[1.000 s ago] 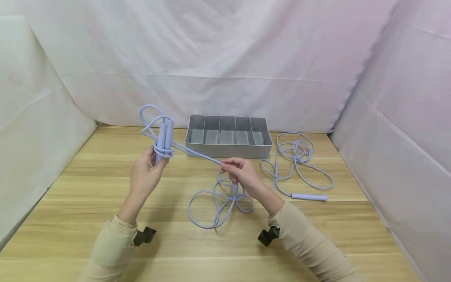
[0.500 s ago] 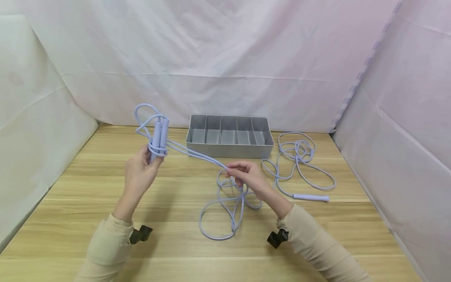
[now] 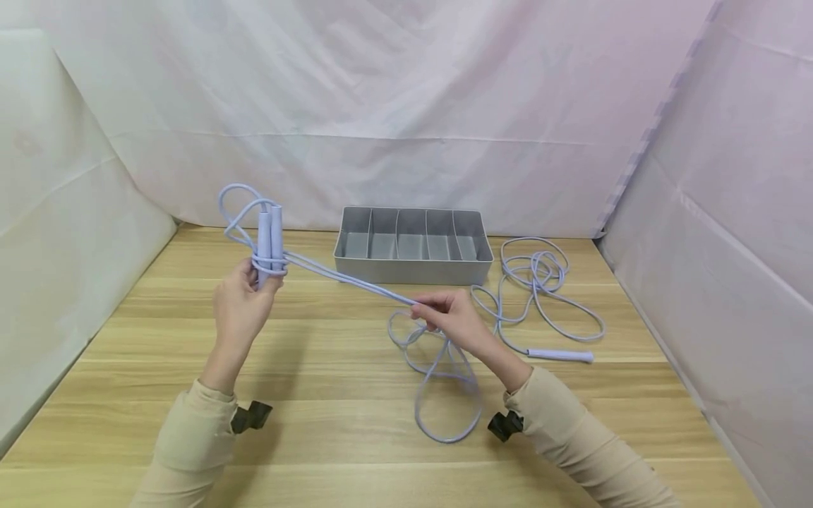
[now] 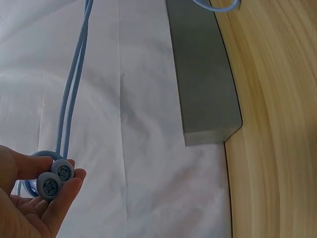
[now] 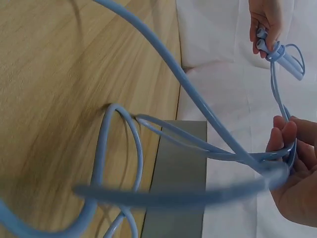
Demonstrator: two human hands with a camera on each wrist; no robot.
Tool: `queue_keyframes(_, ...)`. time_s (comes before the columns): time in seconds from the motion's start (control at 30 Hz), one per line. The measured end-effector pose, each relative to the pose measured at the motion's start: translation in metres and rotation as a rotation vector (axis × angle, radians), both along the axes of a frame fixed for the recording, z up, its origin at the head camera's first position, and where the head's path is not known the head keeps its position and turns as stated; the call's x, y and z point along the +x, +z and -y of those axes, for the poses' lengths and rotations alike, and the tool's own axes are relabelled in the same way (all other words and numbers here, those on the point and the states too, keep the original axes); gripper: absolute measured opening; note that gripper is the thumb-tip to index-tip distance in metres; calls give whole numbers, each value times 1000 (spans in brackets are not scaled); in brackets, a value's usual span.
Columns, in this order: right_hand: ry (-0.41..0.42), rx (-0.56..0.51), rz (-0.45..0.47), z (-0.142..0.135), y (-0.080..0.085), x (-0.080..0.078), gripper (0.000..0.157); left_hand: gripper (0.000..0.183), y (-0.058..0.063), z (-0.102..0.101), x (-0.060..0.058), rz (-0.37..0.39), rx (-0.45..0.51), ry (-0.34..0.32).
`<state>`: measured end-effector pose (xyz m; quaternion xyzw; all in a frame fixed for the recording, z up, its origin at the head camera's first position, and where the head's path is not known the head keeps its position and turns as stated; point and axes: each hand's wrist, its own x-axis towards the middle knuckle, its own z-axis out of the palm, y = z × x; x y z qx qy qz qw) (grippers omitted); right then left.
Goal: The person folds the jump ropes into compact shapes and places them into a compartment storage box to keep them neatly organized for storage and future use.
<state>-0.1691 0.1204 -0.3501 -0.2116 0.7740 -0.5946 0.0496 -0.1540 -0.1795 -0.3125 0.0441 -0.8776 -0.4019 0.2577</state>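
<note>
My left hand (image 3: 241, 303) grips the two pale blue handles of a jump rope (image 3: 270, 240), held upright side by side above the table. Cord is wound around the handles low down, and a loop sticks out at their upper left. From there a doubled stretch of cord runs taut to my right hand (image 3: 452, 321), which pinches it between thumb and fingers. Below the right hand the rest of the cord hangs in loose loops. In the left wrist view the round handle ends (image 4: 51, 187) show between thumb and fingers.
A grey box (image 3: 413, 270) with several compartments stands at the back of the wooden table (image 3: 343, 451). On the right lies a second jump rope, its cord tangled and one handle (image 3: 560, 355) visible. White cloth walls (image 3: 406, 92) enclose the back and sides.
My left hand has moved left with the handles, and the right hand slightly right, so the doubled cord between them is longer. The loose loops have shifted right under the right hand.
</note>
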Motion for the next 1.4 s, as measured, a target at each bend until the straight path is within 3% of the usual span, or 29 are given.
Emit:
queue_keyframes(0.17,-24,161,-190,2,6,6,18,23,1,4,0,41,-94,12)
queue_keyframes(0.4,-13,447,-668,7,17,17,12,24,-1,7,-2,98,-159,-28)
queue_keyframes(0.53,16,503,-927,10,25,23,10,26,-3,9,-3,140,-191,-72)
queue_keyframes(0.63,46,492,-1052,13,30,26,12,26,-5,10,-4,191,-222,-105)
queue_keyframes(0.77,86,471,-1150,17,35,28,12,25,-8,11,-6,244,-282,-130)
queue_keyframes(1.0,103,479,-1295,24,43,33,5,24,-19,3,-10,267,-396,-160)
queue_keyframes(1.23,170,539,-1253,29,52,37,7,19,-27,-8,-8,332,-579,-254)
queue_keyframes(1.4,200,553,-1257,30,55,35,6,22,-33,-14,-3,358,-650,-272)
